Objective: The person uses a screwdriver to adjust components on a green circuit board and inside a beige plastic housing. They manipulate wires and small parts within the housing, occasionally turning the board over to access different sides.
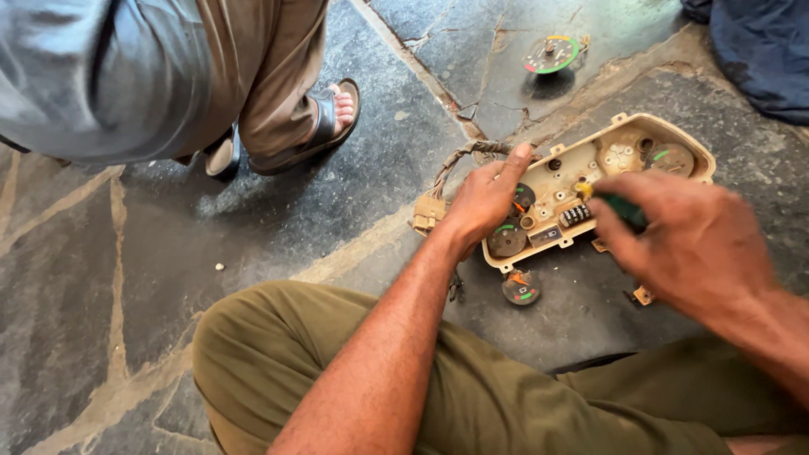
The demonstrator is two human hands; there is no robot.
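Note:
A cream-coloured instrument panel housing [684, 143] lies on the stone floor, with small round gauges and a wire bundle [462, 157] at its left end. My left hand [489, 198] rests on the housing's left part, fingers bent, pressing it down near a dark round gauge [507, 240]. My right hand [687, 240] is closed round a green-handled screwdriver [624, 209], whose yellow-collared tip [583, 190] touches the middle of the housing. A loose small round gauge [522, 287] lies on the floor just in front of the housing.
Another loose gauge dial [552, 55] with a green and red rim lies farther away. Another person stands at upper left, one sandalled foot [324, 118] on the floor. Dark blue cloth [763, 50] sits at upper right. My olive-trousered knee [278, 354] fills the foreground.

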